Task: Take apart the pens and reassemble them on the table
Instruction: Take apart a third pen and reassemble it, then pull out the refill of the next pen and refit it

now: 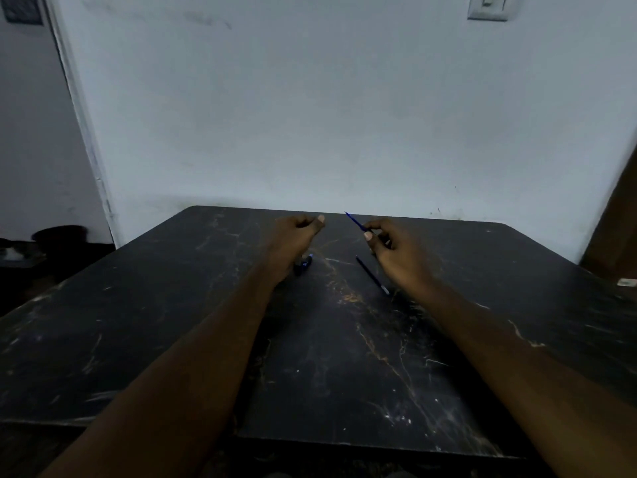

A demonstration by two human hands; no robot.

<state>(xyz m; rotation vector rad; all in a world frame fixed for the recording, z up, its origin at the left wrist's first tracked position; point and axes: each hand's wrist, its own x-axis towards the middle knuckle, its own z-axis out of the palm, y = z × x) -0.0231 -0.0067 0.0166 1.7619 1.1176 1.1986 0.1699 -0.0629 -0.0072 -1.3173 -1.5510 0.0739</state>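
Observation:
My right hand (396, 250) pinches a thin blue pen part (355, 222) between thumb and fingers; its pointed tip sticks up and to the left. My left hand (296, 236) hovers over the table with its fingers curled; whether it holds anything small I cannot tell. A dark blue pen piece (304, 265) lies on the table just below my left hand. A long thin dark refill or barrel (372, 274) lies slantwise on the table below my right hand.
The black marbled table (172, 322) stands against a pale wall (310, 115). A small light object (626, 281) lies at the table's right edge. A dark wooden panel (617, 229) rises at the far right. Dim clutter (41, 243) sits on the floor at left.

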